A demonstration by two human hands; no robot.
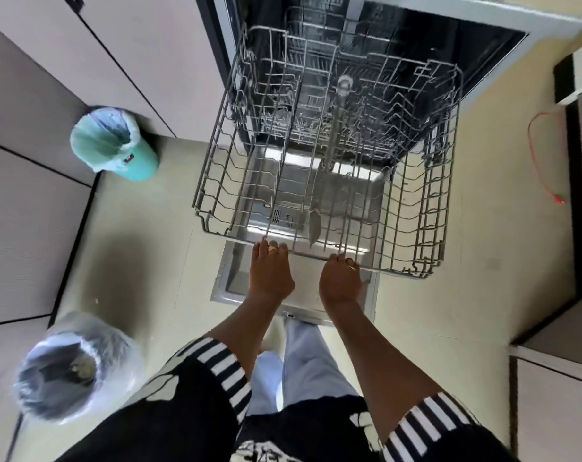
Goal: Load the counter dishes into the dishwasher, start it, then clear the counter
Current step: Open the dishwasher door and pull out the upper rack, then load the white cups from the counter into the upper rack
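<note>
A person stands in front of the open dishwasher (449, 41), looking straight down on it. The grey wire rack (213, 168) is pulled well out over the lowered door (231, 278). Its wires are bare, and the door's steel inner face shows through them. The left hand (271, 271) grips the rack's front rail with its fingers curled over the wire. The right hand (341, 278) holds the same rail just beside it, closed on it in the same way. Each hand wears a gold ring.

Off to the left, against the cabinets, a mint-green bin (143, 165) stands with a pale liner bag folded over its rim; I cannot tell what it holds. Nearer the person's left side is a second bin (116, 345) lined with clear plastic, with some blurred scraps lying at the bottom. A red cable (557, 199) trails across the floor on the right.
</note>
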